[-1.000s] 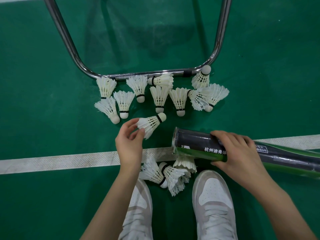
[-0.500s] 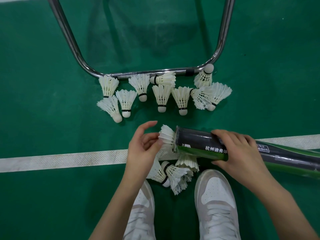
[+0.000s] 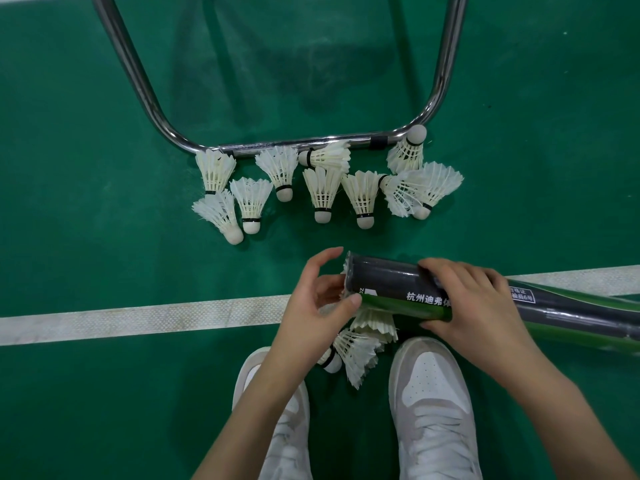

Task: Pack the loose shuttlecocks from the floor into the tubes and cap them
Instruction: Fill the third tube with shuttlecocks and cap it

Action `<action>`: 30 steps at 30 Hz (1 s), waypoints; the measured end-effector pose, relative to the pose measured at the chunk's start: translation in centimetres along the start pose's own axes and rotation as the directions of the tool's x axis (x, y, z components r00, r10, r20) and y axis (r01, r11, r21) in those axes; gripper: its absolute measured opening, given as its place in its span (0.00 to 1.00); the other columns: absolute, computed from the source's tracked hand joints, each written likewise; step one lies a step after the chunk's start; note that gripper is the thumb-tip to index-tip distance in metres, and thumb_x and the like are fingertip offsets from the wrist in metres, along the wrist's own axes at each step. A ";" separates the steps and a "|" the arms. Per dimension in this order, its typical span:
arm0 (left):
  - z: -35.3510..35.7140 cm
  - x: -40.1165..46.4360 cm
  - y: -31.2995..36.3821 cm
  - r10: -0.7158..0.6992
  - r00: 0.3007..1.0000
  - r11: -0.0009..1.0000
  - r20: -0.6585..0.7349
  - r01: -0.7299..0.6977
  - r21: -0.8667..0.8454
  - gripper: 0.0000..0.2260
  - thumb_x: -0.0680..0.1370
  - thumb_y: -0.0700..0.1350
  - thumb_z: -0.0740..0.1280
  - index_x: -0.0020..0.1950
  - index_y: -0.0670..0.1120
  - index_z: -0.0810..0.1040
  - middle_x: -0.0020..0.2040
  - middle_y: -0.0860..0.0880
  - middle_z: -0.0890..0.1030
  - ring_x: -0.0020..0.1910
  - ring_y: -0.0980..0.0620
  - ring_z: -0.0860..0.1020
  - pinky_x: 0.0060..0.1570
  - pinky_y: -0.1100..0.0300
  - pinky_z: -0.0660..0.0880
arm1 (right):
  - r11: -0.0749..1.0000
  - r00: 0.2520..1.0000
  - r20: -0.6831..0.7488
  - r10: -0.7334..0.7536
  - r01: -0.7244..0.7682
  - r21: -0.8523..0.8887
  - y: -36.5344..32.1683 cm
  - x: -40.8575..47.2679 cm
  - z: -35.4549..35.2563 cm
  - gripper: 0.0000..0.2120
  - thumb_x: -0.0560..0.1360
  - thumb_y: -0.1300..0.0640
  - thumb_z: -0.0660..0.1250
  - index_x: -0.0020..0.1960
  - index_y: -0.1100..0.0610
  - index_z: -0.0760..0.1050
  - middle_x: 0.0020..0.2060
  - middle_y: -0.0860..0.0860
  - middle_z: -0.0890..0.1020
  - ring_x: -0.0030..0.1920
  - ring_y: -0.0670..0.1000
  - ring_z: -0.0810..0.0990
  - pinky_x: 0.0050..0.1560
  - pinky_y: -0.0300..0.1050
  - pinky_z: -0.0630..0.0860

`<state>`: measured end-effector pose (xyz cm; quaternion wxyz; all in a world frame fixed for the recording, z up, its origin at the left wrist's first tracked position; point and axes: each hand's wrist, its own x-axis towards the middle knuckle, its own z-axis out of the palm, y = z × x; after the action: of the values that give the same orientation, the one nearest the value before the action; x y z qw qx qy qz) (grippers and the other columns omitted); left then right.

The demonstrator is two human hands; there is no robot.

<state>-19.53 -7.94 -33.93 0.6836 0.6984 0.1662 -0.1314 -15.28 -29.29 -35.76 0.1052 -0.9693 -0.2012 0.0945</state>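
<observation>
My right hand (image 3: pixel 474 303) grips a black and green shuttlecock tube (image 3: pixel 388 289) that lies almost level, its open mouth pointing left. My left hand (image 3: pixel 315 306) is cupped at that mouth, fingers curled around a shuttlecock (image 3: pixel 344 271) that is nearly all inside; only the feather tips show. Several loose white shuttlecocks (image 3: pixel 323 194) lie in a row on the green floor just beyond the tube. Two more shuttlecocks (image 3: pixel 356 351) lie under the tube between my shoes.
A bent chrome tube frame (image 3: pixel 145 98) stands on the floor behind the shuttlecock row. A white court line (image 3: pixel 138 317) runs left to right under my hands. My white shoes (image 3: pixel 429 403) are at the bottom of the view.
My left hand carried a shuttlecock from the floor to the tube mouth and has pushed it in, from half out to almost fully inside. My right hand kept holding the tube.
</observation>
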 end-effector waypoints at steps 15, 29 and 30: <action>0.8 0.6 -0.5 0.040 0.998 0.992 0.043 -0.045 0.115 0.30 0.71 0.38 0.71 0.64 0.65 0.66 0.59 0.50 0.78 0.57 0.54 0.77 0.62 0.52 0.73 | 0.998 0.998 -0.023 -0.053 0.053 0.018 -1.1 -0.1 0.0 0.43 0.54 0.51 0.80 0.64 0.50 0.64 0.58 0.48 0.77 0.57 0.53 0.74 0.58 0.49 0.57; 0.4 0.6 -0.1 0.047 0.997 0.991 0.061 -0.054 0.119 0.33 0.71 0.40 0.74 0.68 0.64 0.64 0.59 0.61 0.75 0.59 0.62 0.75 0.63 0.57 0.72 | 0.997 0.997 -0.031 -0.067 0.068 0.036 -1.6 0.0 0.0 0.42 0.54 0.53 0.80 0.64 0.50 0.65 0.58 0.48 0.77 0.57 0.54 0.74 0.58 0.50 0.57; 0.4 0.6 -0.1 0.049 0.997 0.989 0.054 -0.056 0.137 0.34 0.70 0.41 0.75 0.68 0.64 0.64 0.59 0.60 0.75 0.59 0.62 0.75 0.62 0.58 0.72 | 0.997 0.997 -0.031 -0.066 0.067 0.039 -1.7 0.0 0.0 0.42 0.54 0.54 0.80 0.64 0.50 0.64 0.58 0.48 0.77 0.58 0.54 0.74 0.58 0.50 0.58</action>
<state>-19.00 -8.29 -34.32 0.6406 0.7448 0.1210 -0.1422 -15.86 -27.80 -35.36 0.1305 -0.9611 -0.2299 0.0806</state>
